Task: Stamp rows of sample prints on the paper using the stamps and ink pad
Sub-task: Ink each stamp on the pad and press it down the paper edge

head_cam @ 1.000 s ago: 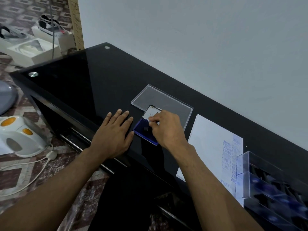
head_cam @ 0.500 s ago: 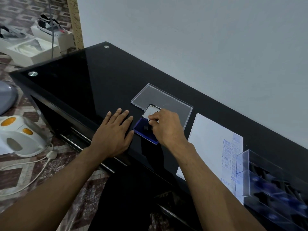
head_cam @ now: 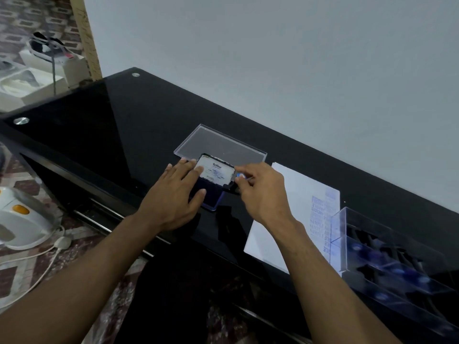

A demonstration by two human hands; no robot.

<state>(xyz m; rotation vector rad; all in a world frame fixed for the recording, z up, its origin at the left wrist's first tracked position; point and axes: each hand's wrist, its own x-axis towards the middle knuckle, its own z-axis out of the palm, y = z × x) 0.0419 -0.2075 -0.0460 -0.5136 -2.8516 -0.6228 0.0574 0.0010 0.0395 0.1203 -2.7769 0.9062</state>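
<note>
The blue ink pad [head_cam: 211, 201] sits near the front edge of the black glass table [head_cam: 111, 125]. Its lid [head_cam: 217, 170], with a white label, is tilted over the base. My left hand [head_cam: 173, 194] lies on the pad's left side, straight fingers touching the lid and thumb against the base. My right hand [head_cam: 263, 192] is just right of the pad and pinches a small black stamp [head_cam: 238, 178] with a blue-and-white top. The white paper [head_cam: 280, 219] lies to the right, with rows of blue prints [head_cam: 323, 209] along its right side.
A clear acrylic sheet [head_cam: 221, 142] lies flat behind the ink pad. A clear acrylic rack [head_cam: 387, 247] holding several stamps stands at the right, over the paper's corner. A wall runs behind the table. On the floor at left are a white kettle [head_cam: 19, 219] and its cord.
My left hand has slid right from the bare table onto the ink pad. My right hand has moved off the pad to its right with the stamp. The lid has tilted down over the base.
</note>
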